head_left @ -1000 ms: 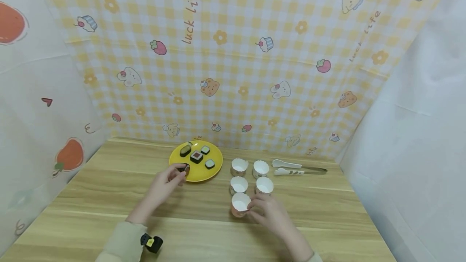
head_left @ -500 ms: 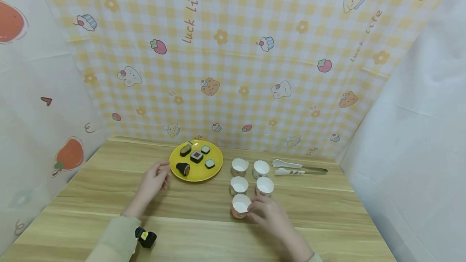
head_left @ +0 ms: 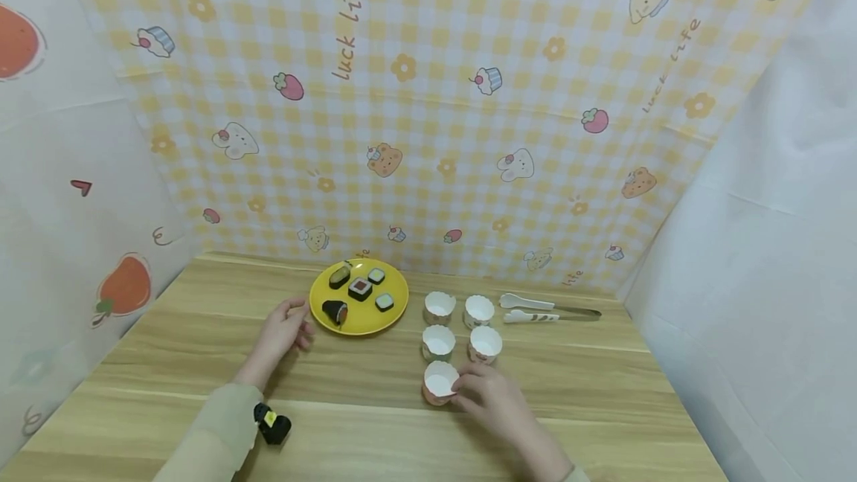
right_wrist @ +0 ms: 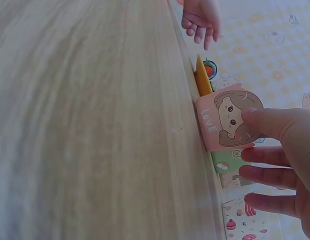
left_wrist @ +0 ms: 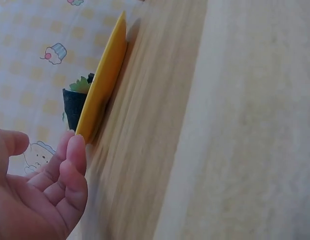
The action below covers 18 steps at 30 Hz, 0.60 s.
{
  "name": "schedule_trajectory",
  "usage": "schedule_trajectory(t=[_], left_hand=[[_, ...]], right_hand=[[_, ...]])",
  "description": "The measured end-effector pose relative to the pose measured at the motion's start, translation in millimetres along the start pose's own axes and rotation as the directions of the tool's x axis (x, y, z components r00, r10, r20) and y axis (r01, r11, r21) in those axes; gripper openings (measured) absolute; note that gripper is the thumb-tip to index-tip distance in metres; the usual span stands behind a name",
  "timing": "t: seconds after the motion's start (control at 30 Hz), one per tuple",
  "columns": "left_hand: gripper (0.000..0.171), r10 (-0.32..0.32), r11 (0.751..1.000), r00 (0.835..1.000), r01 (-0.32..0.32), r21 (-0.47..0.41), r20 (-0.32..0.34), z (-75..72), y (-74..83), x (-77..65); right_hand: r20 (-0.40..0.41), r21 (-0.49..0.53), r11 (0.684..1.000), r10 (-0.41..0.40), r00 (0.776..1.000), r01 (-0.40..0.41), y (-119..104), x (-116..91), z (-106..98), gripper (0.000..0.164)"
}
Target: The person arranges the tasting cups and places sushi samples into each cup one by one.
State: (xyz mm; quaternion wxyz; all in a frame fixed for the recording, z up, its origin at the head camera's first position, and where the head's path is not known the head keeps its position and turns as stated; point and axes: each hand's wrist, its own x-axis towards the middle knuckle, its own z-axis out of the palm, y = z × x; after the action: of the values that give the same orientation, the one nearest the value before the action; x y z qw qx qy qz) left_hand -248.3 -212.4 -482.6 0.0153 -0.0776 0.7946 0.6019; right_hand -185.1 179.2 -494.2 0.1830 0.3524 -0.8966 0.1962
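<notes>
On the yellow plate lie several sushi pieces, among them a dark cone-shaped hand roll near its left edge. Just left of the rim is my left hand, holding nothing; in the left wrist view its fingers are loosely bent, tips right at the plate's edge. My right hand pinches the rim of a pink paper baking cup, which stands upright. The right wrist view shows the thumb across the cup's printed girl's face and the other fingers spread below.
Behind the pink cup stand several more paper cups, such as a green one and one at the right. Two white-handled utensils lie right of them. A patterned cloth rises along the table's back edge.
My left hand has let go of the hand roll on the plate and drawn back to the left. My right hand has shifted the pink cup slightly toward me.
</notes>
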Motion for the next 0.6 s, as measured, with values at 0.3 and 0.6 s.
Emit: schedule_trajectory(t=[0.3, 0.6], left_hand=[[0.054, -0.067, 0.989, 0.996, 0.075, -0.126, 0.063, 0.8, -7.2, 9.8], [0.055, -0.106, 0.957, 0.984, 0.14, -0.253, 0.143, -0.7, -13.0, 19.1]], right_hand=[[0.02, 0.005, 1.0, 0.015, 1.0, -0.015, -2.1, -0.8, -0.1, 0.014], [0.045, 0.005, 0.999, 0.033, 0.998, -0.033, -3.7, 0.1, -2.8, 0.013]])
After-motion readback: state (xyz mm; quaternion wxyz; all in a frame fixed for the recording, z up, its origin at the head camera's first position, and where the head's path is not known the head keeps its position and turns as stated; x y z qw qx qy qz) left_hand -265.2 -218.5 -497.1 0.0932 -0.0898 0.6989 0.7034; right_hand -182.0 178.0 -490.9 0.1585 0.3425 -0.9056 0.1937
